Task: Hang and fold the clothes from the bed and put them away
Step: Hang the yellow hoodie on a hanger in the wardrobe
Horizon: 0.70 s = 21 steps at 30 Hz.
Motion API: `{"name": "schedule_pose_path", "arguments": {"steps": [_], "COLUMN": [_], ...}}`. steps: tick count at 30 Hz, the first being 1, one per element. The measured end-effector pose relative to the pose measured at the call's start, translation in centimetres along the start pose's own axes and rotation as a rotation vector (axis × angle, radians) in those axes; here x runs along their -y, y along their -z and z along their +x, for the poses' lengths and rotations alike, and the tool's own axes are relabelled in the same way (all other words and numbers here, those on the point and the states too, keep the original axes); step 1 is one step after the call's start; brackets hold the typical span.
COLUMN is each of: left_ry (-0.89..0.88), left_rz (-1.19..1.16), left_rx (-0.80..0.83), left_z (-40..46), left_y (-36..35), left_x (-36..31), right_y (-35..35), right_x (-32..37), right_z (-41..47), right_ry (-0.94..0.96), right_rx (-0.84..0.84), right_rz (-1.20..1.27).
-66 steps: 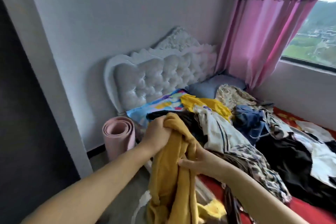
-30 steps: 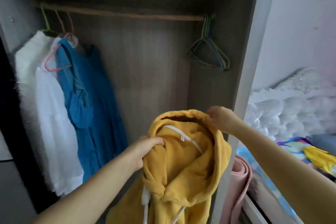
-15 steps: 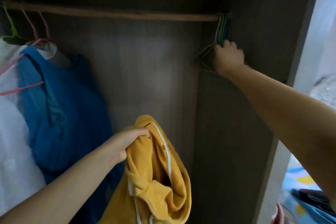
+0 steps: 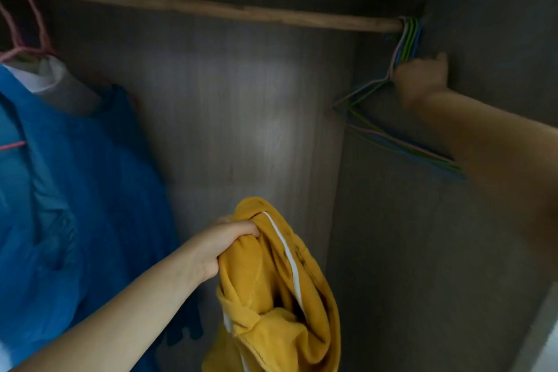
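Inside a dim wood-grain wardrobe [image 4: 241, 130], I stand with clothes half sorted. My left hand [image 4: 217, 246] has its fingers curled tight round a bunched fold of the yellow hoodie [image 4: 271, 296], which hangs low in front of the back panel, its white drawstring showing. My right hand [image 4: 421, 77] reaches up to the bundle of wire hangers [image 4: 407, 39] at the far right end of the wooden rail [image 4: 211, 9]; motion blur hides the fingers, so I cannot tell whether they have closed on a hanger or only touch the bunch. The job in hand, as I judge it, is to free a single hanger: the hooks sit packed together against the side wall, so I should separate one neck from the rest and lift it clear of the rail, or several may come away tangled. To the left hang a blue garment [image 4: 75, 190] and a white one on pink hangers [image 4: 27, 39], well apart from my reach. Between them and the bundle the rail is open, room enough for the hoodie.
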<state>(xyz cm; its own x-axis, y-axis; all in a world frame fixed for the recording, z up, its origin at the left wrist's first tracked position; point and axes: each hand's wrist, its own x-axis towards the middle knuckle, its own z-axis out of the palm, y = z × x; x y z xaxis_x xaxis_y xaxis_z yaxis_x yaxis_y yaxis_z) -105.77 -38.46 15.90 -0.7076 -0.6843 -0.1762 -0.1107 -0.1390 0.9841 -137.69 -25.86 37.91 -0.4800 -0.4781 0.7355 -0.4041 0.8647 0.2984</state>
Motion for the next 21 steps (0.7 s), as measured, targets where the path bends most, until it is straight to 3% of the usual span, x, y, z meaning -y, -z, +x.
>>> {"name": "schedule_pose_path", "arguments": {"steps": [5, 12, 17, 21], "left_ry": [0.013, 0.030, 0.066, 0.070], "left_rz": [0.021, 0.051, 0.073, 0.061], "left_rx": [0.063, 0.044, 0.036, 0.031], "left_z": [0.7, 1.1, 1.5, 1.9], "left_y": [0.4, 2.3, 3.1, 3.2], "left_x": [-0.2, -0.1, 0.5, 0.6], "right_y": [0.1, -0.2, 0.0, 2.2], "right_x": [0.4, 1.1, 1.0, 1.7], "right_z": [0.8, 1.3, 1.8, 1.3], "right_ry": [-0.007, -0.033, 0.033, 0.015], "right_rx": [0.016, 0.011, -0.171, -0.120], "right_rz": [-0.102, -0.036, 0.126, 0.364]}}
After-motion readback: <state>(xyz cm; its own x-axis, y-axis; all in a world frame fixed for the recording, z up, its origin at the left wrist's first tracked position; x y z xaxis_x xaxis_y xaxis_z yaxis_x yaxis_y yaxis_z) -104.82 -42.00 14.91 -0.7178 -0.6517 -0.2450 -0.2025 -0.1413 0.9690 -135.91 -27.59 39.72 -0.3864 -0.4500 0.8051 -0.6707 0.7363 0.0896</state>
